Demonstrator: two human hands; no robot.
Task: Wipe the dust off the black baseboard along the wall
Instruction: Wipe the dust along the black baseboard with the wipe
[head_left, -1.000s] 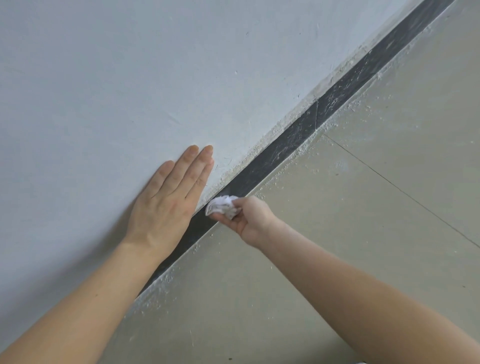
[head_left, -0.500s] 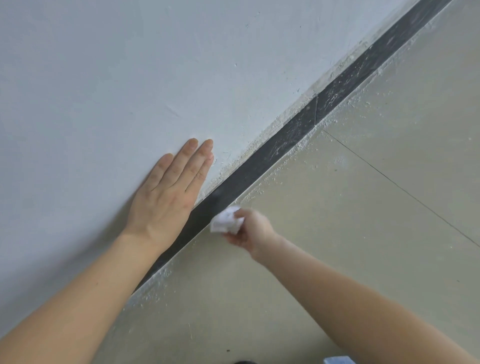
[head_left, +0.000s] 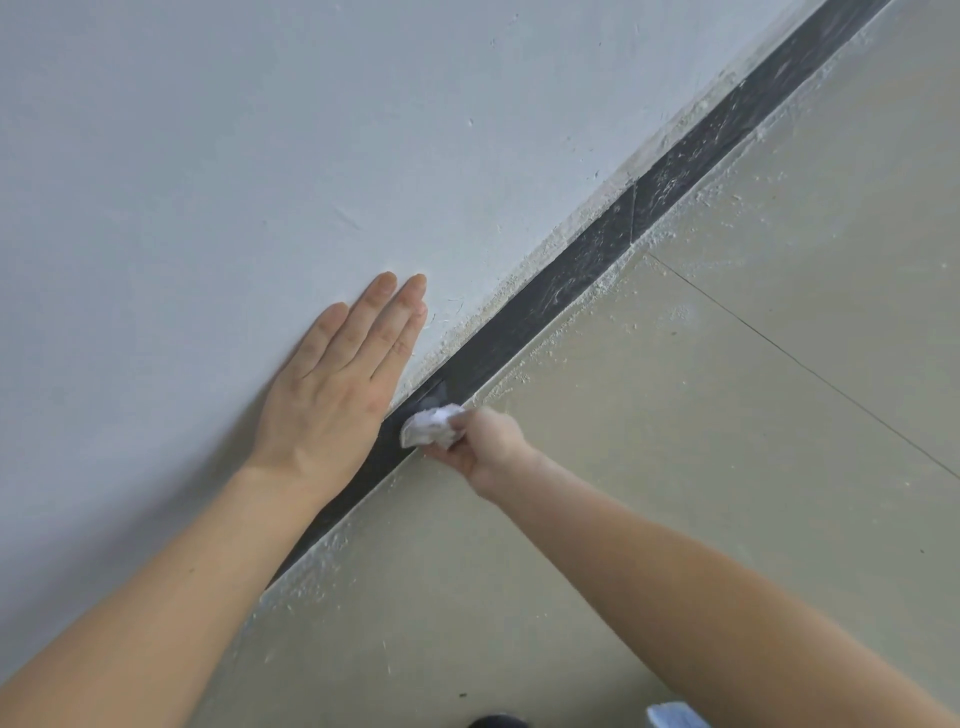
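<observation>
The left hand (head_left: 332, 395) lies flat and open on the wall (head_left: 260, 156), fingers together and pointing up along it, holding nothing. Its thumb side sits just above the baseboard (head_left: 576, 280).

The right hand (head_left: 485, 441) is closed around a crumpled white wipe (head_left: 428, 427), which sticks out past the fingers toward the left hand. The wipe presses against the baseboard, just beside the lower edge of the left hand.

The baseboard is a black strip running diagonally between wall and floor (head_left: 727, 415). It passes under the left wrist and forearm, meets the wipe, then goes on far beyond the fingertips of both hands. Beyond the wipe its face carries pale streaks and smears of dust, heavier farther from the hands. A thin joint line (head_left: 632, 213) crosses it well beyond the left fingertips.

White grit lies along the floor edge right beside the baseboard, on both sides of the right hand. A rough pale band of plaster runs along the top edge of the baseboard, just past the left fingertips. A dark seam (head_left: 805, 364) in the floor runs off to the right of the right hand.
</observation>
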